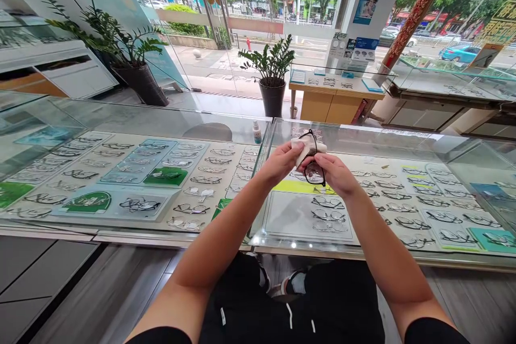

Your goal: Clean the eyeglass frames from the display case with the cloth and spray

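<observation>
Above the glass display counter, both of my hands meet around a pair of dark-framed eyeglasses (pixel 323 183). A pale cleaning cloth (pixel 308 149) with a zigzag edge is pinched in my left hand (pixel 283 162) and wraps over the upper part of the glasses. My right hand (pixel 336 173) grips the frame from the right, its thumb and fingers closed near the middle. One round lens hangs below the fingers, while the other is largely covered by the cloth. A small white spray bottle (pixel 257 133) stands on the counter, left of my hands.
Rows of eyeglasses (pixel 220 161) lie inside the glass counters on both sides. Beyond the counter stand a potted plant (pixel 272 98), a second one (pixel 141 83) at left, and a wooden display table (pixel 336 105). Glass doors face a street.
</observation>
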Available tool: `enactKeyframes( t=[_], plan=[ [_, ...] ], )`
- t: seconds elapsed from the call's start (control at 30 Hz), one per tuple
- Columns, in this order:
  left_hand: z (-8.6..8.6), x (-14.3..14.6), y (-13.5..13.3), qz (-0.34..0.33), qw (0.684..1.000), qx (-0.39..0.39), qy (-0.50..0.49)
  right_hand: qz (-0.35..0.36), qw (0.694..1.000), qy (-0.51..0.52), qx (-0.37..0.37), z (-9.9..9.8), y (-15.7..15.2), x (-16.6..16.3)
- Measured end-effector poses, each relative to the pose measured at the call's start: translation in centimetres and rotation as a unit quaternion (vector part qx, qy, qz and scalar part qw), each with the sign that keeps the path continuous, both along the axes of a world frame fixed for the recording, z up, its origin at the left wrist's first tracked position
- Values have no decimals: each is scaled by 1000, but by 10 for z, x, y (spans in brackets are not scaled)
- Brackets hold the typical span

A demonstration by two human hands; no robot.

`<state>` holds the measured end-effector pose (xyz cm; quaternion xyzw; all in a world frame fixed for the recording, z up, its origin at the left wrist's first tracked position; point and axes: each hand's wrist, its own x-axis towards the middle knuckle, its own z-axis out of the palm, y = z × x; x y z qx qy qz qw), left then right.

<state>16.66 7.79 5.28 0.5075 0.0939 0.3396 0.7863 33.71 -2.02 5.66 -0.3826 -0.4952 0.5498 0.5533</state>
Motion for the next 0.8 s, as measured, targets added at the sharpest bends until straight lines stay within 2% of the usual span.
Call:
enactKeyframes(
  t=[0.23,0.37,0.5,0.7,0.8],
  plan=[
    [6,-1,-3,-27,1000,7,-10,-20,999,11,-22,-5,3,-4],
    [4,0,-4,-5,1000,25,3,-14,1000,3,-18,-8,4,-5],
    [0,5,-5,32,999,4,17,-3,999,-48,0,-11,5,-5],
    [-2,6,-3,35,999,-37,8,-12,998,-68,6,-8,5,-4],
    [-3,5,-1,24,999,-29,7,-1,996,-94,12,-4,3,-3]
  ],
)
